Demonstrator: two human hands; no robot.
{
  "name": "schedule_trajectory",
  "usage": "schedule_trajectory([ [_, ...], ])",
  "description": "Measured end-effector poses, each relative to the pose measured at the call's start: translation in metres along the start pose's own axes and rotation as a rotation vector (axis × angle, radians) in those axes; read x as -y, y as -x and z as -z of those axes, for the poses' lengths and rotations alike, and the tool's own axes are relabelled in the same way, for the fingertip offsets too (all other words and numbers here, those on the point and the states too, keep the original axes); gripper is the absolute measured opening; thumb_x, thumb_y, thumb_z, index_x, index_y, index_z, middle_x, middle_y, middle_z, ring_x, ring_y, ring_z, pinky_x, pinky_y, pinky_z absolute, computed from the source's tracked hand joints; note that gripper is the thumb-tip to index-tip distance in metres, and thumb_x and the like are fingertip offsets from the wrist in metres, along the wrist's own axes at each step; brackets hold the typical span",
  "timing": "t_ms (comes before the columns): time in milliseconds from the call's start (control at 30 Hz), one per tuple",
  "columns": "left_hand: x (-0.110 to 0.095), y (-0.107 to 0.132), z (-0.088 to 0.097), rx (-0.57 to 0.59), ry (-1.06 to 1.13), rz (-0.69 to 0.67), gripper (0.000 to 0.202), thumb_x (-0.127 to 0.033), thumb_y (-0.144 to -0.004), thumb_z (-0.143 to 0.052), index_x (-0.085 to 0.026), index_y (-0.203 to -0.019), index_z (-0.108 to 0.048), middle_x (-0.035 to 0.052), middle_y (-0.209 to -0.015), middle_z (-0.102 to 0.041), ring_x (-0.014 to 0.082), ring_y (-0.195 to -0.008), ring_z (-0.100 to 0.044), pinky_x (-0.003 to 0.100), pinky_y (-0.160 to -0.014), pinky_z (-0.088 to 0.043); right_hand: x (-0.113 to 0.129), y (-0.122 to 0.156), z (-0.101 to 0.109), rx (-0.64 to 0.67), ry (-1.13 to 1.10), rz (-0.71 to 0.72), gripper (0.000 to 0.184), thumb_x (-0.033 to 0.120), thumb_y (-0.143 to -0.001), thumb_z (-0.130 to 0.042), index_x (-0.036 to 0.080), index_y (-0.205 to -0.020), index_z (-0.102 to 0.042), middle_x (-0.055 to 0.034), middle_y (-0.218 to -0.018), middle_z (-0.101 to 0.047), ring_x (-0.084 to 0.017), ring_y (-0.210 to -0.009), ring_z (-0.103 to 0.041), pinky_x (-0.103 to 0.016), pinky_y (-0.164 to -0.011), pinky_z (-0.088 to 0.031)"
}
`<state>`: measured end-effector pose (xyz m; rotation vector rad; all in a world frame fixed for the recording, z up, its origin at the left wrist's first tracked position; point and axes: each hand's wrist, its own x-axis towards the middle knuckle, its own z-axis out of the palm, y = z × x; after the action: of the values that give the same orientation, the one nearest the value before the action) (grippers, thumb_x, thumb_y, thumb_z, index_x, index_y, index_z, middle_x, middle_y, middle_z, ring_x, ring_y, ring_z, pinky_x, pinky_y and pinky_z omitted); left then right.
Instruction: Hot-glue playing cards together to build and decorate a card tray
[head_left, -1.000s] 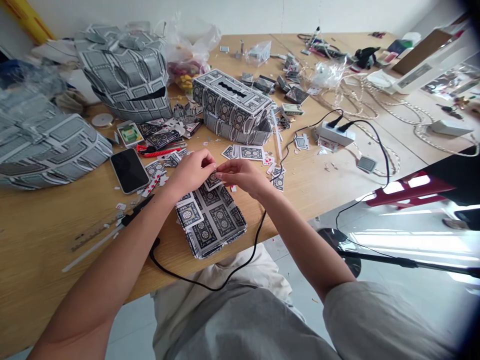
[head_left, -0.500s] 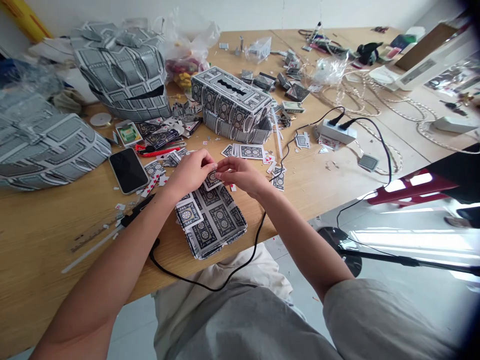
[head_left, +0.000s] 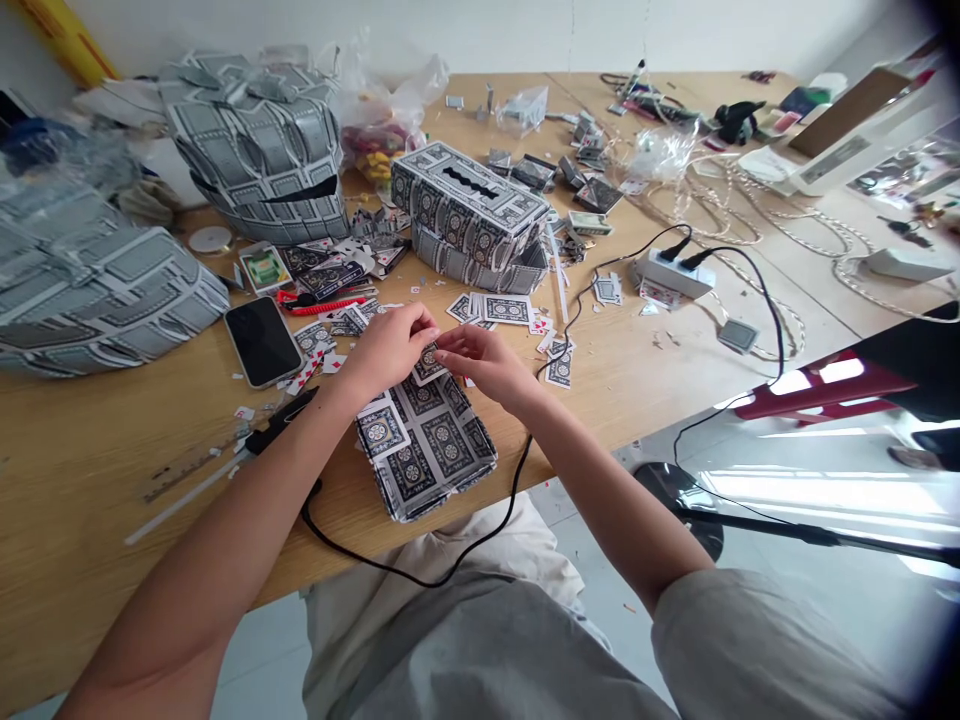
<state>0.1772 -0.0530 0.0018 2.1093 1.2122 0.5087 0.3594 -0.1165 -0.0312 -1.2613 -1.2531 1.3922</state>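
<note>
A shallow box covered in playing cards [head_left: 444, 442], black and white with round medallions, lies in front of me at the table's near edge. Over its far end, my left hand [head_left: 394, 345] pinches a playing card [head_left: 429, 366], patterned side up. My right hand [head_left: 486, 368] has its thumb and fingers closed at the card's right edge. The fingers partly cover that card, and I cannot tell whether it touches the box. Another card [head_left: 382, 429] sits askew on the box's left side.
Beyond my hands stands a slotted card-covered box [head_left: 469, 205]. Two grey card-woven bags [head_left: 255, 140] fill the left. A phone [head_left: 264, 341], a red-handled cutter [head_left: 326, 305] and loose cards [head_left: 506, 309] lie nearby. A black cable [head_left: 517, 470] loops from a power strip [head_left: 675, 272] around the near box.
The view has shifted slightly, so everything sits a little lower and to the right. Both hands stay at the same card, with barely any finger movement.
</note>
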Motion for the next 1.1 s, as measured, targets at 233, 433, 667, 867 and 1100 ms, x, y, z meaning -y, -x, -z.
schedule_trajectory([
  [233,-0.006,0.000,-0.001,-0.029,0.018,-0.013,0.007,-0.017,-0.097,-0.066,-0.021,-0.101,-0.069,0.0041,-0.096,-0.080,0.0207,-0.089,-0.072,0.035,-0.089,-0.053,-0.010,-0.001,-0.006,-0.095,0.163,0.135,0.028,0.041,-0.087,-0.078,0.018,-0.101,-0.071,-0.0071,-0.103,-0.076,-0.018,-0.091,-0.068,-0.038,-0.089,-0.055],
  [433,-0.006,0.004,0.000,-0.033,-0.045,-0.031,0.010,-0.025,-0.100,-0.063,-0.021,-0.102,-0.072,0.0075,-0.100,-0.082,0.0242,-0.094,-0.074,0.037,-0.089,-0.053,-0.019,0.006,-0.011,-0.159,0.250,0.204,0.032,0.047,-0.095,-0.071,0.019,-0.110,-0.074,-0.0098,-0.111,-0.080,-0.021,-0.099,-0.073,-0.039,-0.090,-0.058],
  [667,-0.011,0.010,0.038,-0.165,-0.016,-0.051,0.022,-0.036,-0.104,-0.057,-0.020,-0.103,-0.072,0.0094,-0.108,-0.081,0.0247,-0.098,-0.073,0.038,-0.088,-0.052,-0.008,-0.012,0.053,-0.373,0.801,0.213,0.028,0.023,-0.099,-0.059,0.020,-0.120,-0.077,-0.0121,-0.127,-0.080,-0.028,-0.110,-0.077,-0.046,-0.102,-0.061],
  [867,-0.019,0.023,0.079,-0.292,0.032,-0.072,0.015,-0.035,-0.094,-0.071,-0.021,-0.097,-0.075,0.0057,-0.102,-0.082,0.0234,-0.097,-0.073,0.038,-0.091,-0.054,-0.006,-0.021,0.085,-0.248,1.200,0.159,0.042,0.013,-0.095,-0.058,0.018,-0.133,-0.076,-0.0155,-0.138,-0.077,-0.035,-0.129,-0.072,-0.052,-0.115,-0.054],
  [1100,-0.025,0.030,0.087,-0.334,0.020,-0.071,0.012,-0.033,-0.094,-0.073,-0.021,-0.096,-0.075,0.0062,-0.104,-0.081,0.0230,-0.099,-0.072,0.039,-0.093,-0.054,0.001,-0.021,0.087,-0.252,1.302,0.193,0.043,0.021,-0.103,-0.044,0.016,-0.129,-0.078,-0.0189,-0.113,-0.084,-0.035,-0.102,-0.080,-0.050,-0.097,-0.061],
])
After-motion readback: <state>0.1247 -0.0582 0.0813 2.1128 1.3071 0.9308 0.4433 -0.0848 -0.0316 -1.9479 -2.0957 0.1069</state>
